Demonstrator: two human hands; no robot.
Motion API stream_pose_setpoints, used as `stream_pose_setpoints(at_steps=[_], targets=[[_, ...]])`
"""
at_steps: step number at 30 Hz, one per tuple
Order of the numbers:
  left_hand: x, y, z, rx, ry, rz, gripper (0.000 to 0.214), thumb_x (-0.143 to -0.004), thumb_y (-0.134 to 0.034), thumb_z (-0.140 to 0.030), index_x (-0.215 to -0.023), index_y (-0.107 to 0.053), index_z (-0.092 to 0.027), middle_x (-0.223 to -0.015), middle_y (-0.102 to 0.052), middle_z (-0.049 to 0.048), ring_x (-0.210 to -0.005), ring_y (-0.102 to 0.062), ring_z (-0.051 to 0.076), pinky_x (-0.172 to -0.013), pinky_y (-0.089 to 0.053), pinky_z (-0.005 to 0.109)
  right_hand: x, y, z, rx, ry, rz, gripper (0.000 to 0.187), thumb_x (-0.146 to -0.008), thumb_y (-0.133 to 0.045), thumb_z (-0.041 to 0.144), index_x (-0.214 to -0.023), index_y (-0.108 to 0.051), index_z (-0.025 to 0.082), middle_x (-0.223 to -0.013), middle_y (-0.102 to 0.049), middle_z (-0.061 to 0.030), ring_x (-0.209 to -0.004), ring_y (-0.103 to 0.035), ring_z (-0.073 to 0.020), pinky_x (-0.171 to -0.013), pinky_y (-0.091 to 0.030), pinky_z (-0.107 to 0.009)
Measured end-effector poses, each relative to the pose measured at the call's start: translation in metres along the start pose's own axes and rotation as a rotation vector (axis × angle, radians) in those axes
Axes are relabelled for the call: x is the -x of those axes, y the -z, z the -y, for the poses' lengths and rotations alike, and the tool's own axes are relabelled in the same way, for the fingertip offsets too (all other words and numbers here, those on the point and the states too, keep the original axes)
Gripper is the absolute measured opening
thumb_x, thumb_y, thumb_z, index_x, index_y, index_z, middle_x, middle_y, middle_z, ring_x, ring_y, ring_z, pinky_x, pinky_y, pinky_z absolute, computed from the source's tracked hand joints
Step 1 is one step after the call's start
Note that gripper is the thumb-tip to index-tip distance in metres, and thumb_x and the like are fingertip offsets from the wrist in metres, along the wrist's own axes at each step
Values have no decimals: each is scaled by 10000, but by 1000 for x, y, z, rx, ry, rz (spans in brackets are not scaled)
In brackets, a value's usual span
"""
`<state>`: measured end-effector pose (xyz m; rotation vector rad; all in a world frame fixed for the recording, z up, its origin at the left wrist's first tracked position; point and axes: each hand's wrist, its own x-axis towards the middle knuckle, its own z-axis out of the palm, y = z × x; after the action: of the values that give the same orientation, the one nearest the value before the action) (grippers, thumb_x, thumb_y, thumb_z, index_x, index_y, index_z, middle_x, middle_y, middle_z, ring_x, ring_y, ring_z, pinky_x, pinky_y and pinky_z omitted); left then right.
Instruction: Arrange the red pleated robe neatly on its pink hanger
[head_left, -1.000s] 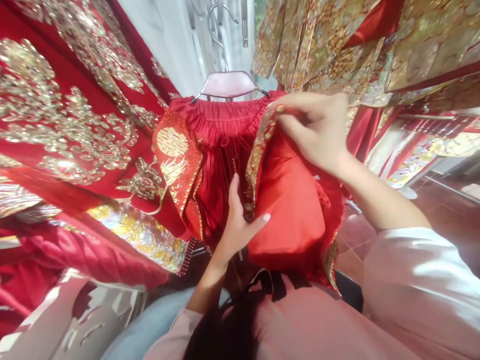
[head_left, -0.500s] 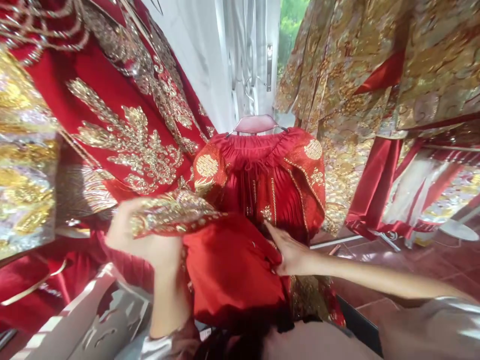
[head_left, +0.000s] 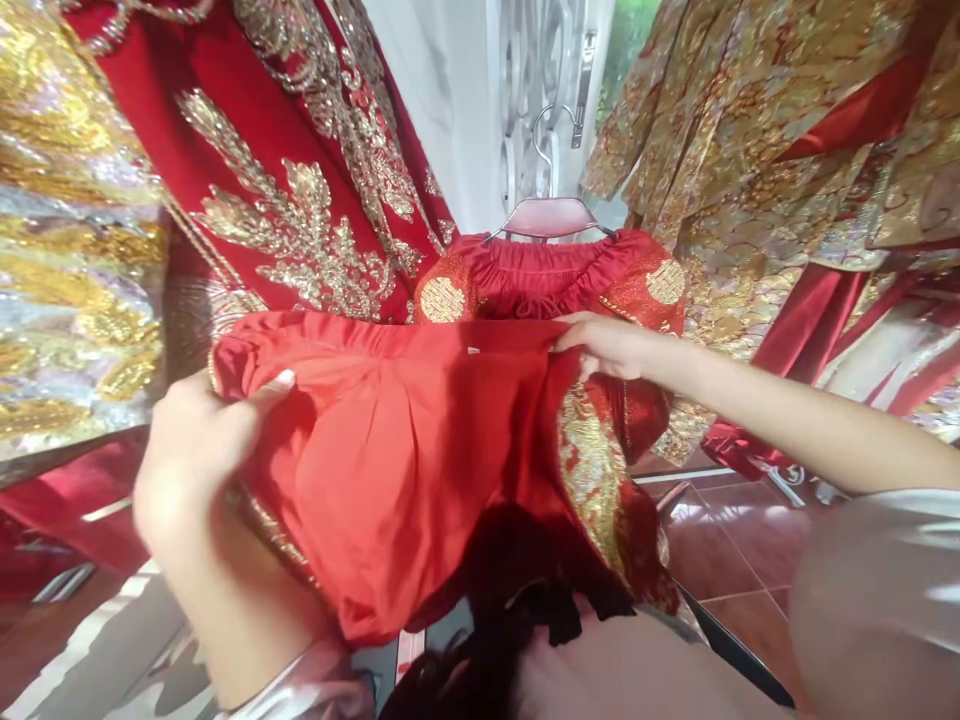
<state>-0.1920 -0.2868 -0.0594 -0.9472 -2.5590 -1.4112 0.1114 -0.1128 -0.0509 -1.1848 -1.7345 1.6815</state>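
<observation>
Garment (head_left: pixel 360 450) spans frame centre, red face towards me. I have the left hand (head_left: pixel 195 450) closed on its edge at left, thumb in front, fingers partly hidden; the right hand (head_left: pixel 611 345) pinches its upper edge, right of centre. Behind, upper centre: top (head_left: pixel 536 268) on hanger (head_left: pixel 551 217).

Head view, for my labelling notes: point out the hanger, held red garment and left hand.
Hanger (head_left: pixel 551 217): head view, pink middle panel.
Held red garment (head_left: pixel 364 450): head view, smooth cloth.
Left hand (head_left: pixel 196 442): head view, its middle.
</observation>
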Motion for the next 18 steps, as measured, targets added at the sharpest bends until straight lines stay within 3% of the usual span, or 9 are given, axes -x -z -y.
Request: stream_pose_setpoints(at_steps=[2, 5, 6, 7, 9, 10, 13, 16, 18], targets=[[22, -9, -3, 17, -112, -273, 145, -606, -671, -343, -697, -628, -239, -710, -640, 86, -851, -611, 372, -863, -437, 588, -9, -27, -9, -138, -64, -37, 212, -699, -490, -14, -833, -555, 138, -516, -521, 49, -415, -484, -77, -464, -524, -239], [80, -36, -13, 212, -364, -596, 445, -664, -615, -262, -1071, -651, -86, -1060, -662, 143, -1019, -603, 315, -965, -436, 484, -10, -68, -19, -284, -127, 102, 234, -711, -427, -13, -859, -558, 113, -561, -566, 17, -506, -551, -87, -552, -540, -244], [102, -48, -16, 292, -423, -582, 482, -699, -613, -277, -1133, -621, -66, -1080, -649, 147, -1009, -608, 289, -948, -456, 445, -8, -79, -18, -313, -124, 150, 235, -713, -415, -4, -861, -562, 106, -560, -566, 13, -517, -553, -85, -561, -534, -233], [122, -61, -18, 329, -433, -464, 523, -738, -610, -316, -1211, -575, -95, -1103, -639, 130, -1000, -616, 274, -916, -478, 423, -6, -89, -16, -331, -108, 179, 229, -714, -409, 7, -854, -563, 103, -549, -557, 15, -514, -547, -82, -559, -526, -225], [153, -88, -15, 253, -362, -171, 836, -614, -757, -411, -1348, -446, -157, -1200, -596, 134, -1063, -591, 318, -913, -478, 441, -1, -104, -7, -324, -48, 220, 221, -708, -407, 20, -842, -561, 105, -534, -536, 22, -497, -527, -82, -541, -517, -226], [162, -98, -10, 227, -305, -109, 928, -579, -789, -422, -1380, -392, -172, -1249, -565, 148, -1111, -564, 341, -921, -471, 451, 1, -109, -3, -302, -12, 246, 224, -703, -411, 24, -845, -562, 108, -536, -533, 25, -488, -519, -84, -534, -517, -234], [162, -114, 13, 213, -189, -114, 682, -644, -731, -355, -1259, -499, -175, -1139, -620, 137, -1038, -596, 328, -866, -489, 433, 2, -116, 9, -143, 77, 394, 212, -706, -482, 58, -892, -570, 111, -602, -569, 9, -502, -530, -89, -536, -521, -254], [135, -103, 37, 332, -168, -246, 186, -647, -635, -253, -806, -619, -158, -670, -598, 12, -620, -586, 187, -617, -500, 318, -11, -106, 24, 173, 166, 590, 226, -719, -635, 196, -914, -596, 88, -690, -609, -40, -564, -573, -107, -577, -518, -269], [116, -87, 41, 453, -143, -447, 117, -601, -622, -230, -669, -558, -158, -560, -503, -34, -515, -507, 131, -528, -465, 273, -29, -93, 40, 404, 390, 516, 286, -760, -638, 295, -943, -619, 77, -722, -616, -63, -621, -589, -128, -633, -512, -294]])
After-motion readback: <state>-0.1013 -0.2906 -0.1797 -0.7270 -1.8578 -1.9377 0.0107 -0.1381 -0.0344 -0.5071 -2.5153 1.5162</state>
